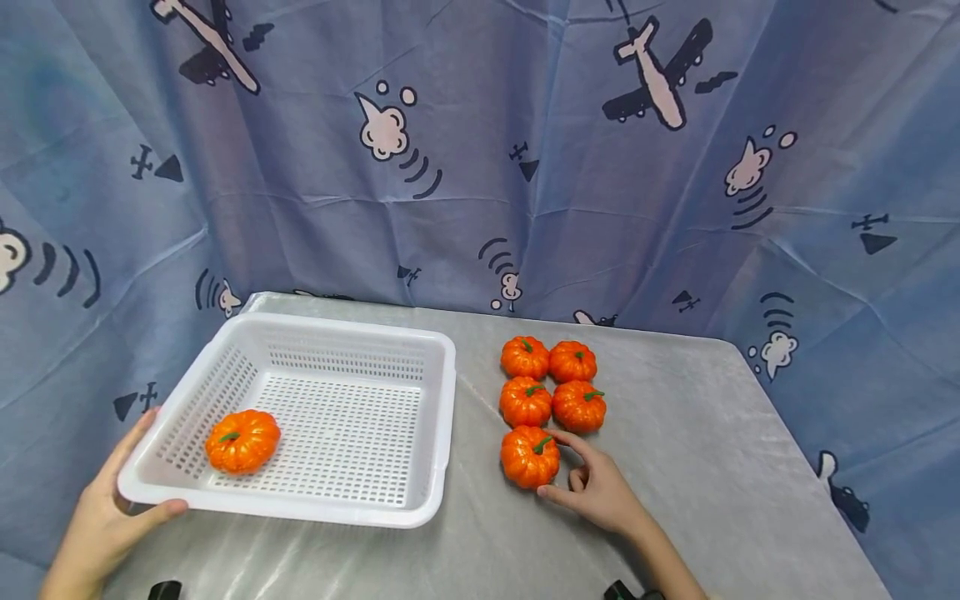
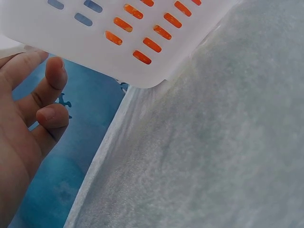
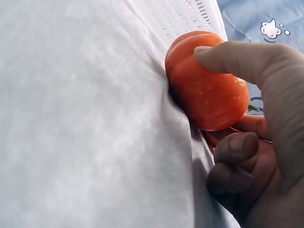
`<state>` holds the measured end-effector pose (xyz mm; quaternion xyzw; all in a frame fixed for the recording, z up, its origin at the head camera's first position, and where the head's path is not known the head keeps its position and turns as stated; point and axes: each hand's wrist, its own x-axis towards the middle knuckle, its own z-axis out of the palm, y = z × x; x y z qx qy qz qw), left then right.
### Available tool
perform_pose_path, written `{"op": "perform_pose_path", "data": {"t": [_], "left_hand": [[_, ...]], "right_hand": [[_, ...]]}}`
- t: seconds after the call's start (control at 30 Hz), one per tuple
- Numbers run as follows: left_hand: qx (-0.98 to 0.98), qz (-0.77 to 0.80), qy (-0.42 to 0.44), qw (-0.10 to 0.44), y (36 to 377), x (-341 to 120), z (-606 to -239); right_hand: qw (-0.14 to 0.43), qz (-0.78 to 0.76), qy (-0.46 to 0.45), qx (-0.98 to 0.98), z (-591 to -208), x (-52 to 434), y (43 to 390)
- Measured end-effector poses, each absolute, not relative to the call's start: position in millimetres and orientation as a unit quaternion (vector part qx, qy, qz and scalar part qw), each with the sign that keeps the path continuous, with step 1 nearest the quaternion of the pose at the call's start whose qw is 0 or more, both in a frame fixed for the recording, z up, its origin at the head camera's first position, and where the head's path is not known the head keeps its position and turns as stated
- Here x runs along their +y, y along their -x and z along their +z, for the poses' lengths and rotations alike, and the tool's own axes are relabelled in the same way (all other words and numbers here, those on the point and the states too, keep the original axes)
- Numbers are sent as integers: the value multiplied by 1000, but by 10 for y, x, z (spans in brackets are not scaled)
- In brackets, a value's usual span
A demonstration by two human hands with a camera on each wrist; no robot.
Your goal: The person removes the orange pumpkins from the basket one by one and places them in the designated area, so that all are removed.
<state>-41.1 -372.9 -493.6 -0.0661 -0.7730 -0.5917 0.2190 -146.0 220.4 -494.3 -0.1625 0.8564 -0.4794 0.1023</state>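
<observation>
We see a draped backdrop behind a covered table.

Before us hangs a blue cloth (image 1: 480,167), creased and folded, printed with dark and cream aeroplanes, little puffs of cloud and curved signal lines. It fills the whole back and runs down both sides. In front of it stands a table (image 1: 712,450) with rounded far corners, spread with a pale grey, slightly shiny sheet that wrinkles across the top. We find the light even and soft, with faint gleams along the creases of the sheet near us.
</observation>
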Motion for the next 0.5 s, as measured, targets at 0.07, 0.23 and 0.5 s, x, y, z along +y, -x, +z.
{"op": "perform_pose_path", "data": {"t": [0.07,0.23,0.5], "left_hand": [[-775,-589,66,219,407,-3730,-4932],[-798,-559,57,218,397,-3713,-4894],[-811,-539,50,222,411,-3729,-4923]], "right_hand": [[100,-479,160,857,-4968,2209,1471],[101,-484,157,855,-4994,2213,1485],[109,-481,152,857,-4993,2220,1488]]}}
